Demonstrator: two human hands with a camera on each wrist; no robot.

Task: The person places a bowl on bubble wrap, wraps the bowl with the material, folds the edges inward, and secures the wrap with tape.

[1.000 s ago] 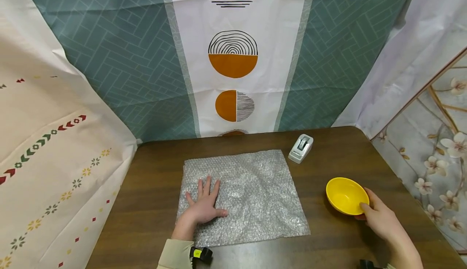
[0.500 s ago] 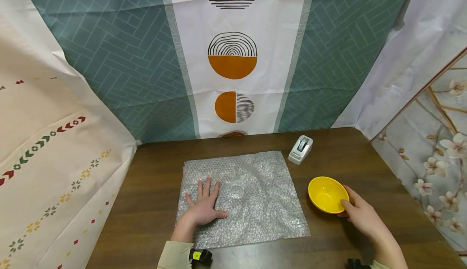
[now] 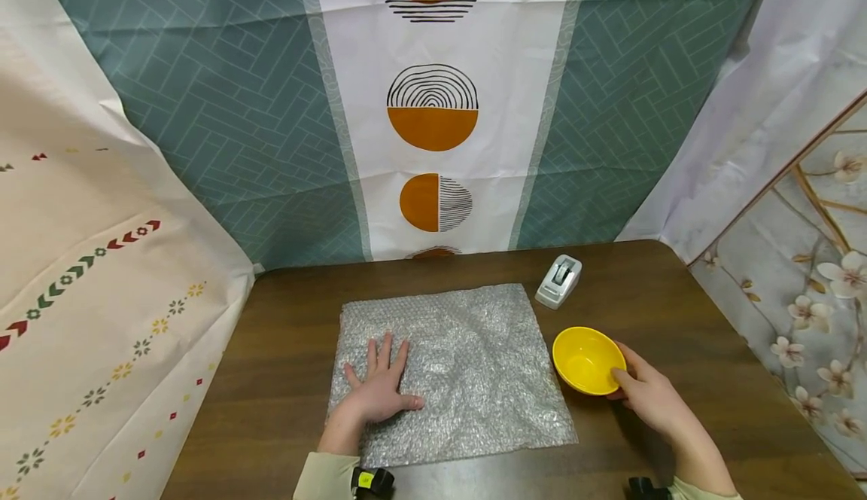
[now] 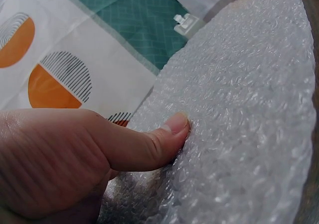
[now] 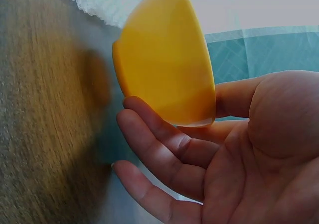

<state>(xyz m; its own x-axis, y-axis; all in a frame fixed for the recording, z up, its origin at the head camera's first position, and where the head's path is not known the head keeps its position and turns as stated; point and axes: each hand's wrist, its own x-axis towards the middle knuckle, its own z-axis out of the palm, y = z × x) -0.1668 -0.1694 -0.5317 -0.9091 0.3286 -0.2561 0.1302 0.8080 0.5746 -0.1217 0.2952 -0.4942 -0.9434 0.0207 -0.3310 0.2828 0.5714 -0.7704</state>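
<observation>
A sheet of bubble wrap point(image 3: 474, 372) lies flat on the table. My left hand point(image 3: 375, 394) rests on its left part with fingers spread; in the left wrist view the thumb point(image 4: 154, 147) lies along the bubbles. To the right of the sheet, my right hand point(image 3: 646, 391) grips a yellow bowl point(image 3: 585, 361) by its right rim, thumb on the near edge and fingers underneath. The right wrist view shows the bowl point(image 5: 164, 64) held above the wood, with a gap below its base. The bowl's left rim is right at the sheet's right edge in the head view.
A white tape dispenser point(image 3: 558, 282) stands beyond the bubble wrap's far right corner. The brown table point(image 3: 271, 379) ends at the back against a green and white patterned cloth point(image 3: 433, 131). More patterned cloths hang at the left and right sides.
My right hand has carried the yellow bowl leftward, from well right of the bubble wrap to its right edge. My left hand has stayed in place on the sheet.
</observation>
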